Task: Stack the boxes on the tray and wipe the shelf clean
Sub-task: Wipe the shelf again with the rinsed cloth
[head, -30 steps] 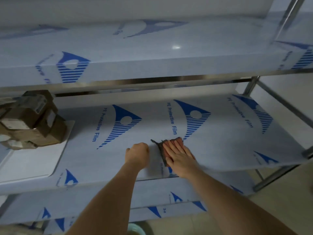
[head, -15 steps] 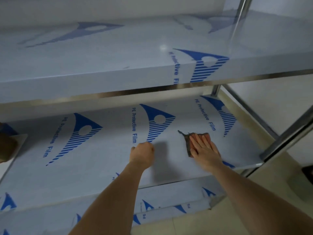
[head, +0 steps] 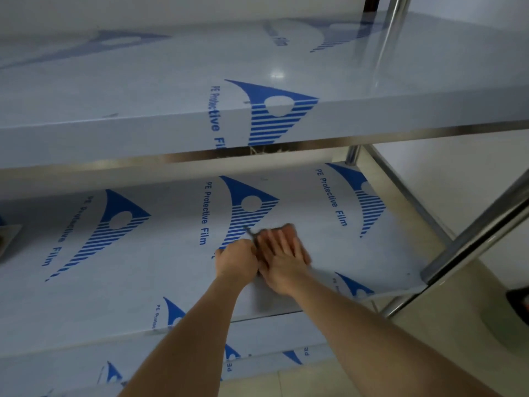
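Note:
My right hand (head: 282, 260) lies flat with straight fingers on a reddish cloth with a dark edge (head: 289, 229), pressing it onto the middle shelf (head: 143, 276), which is covered in white film with blue print. My left hand (head: 236, 260) is curled into a fist holding nothing, resting on the shelf right beside the cloth and touching the right hand. Only a corner of the white tray (head: 8, 237) shows at the far left edge; the boxes are out of view.
An upper shelf (head: 171, 110) overhangs the middle one, limiting room above. Steel uprights (head: 475, 239) stand at the right end. A lower shelf (head: 257, 348) shows beneath. Pale floor and a dark object (head: 519, 299) lie to the right.
The right hand slid the cloth right, then back left until it met the left fist. My view turned to the right, so the tray and boxes left the frame.

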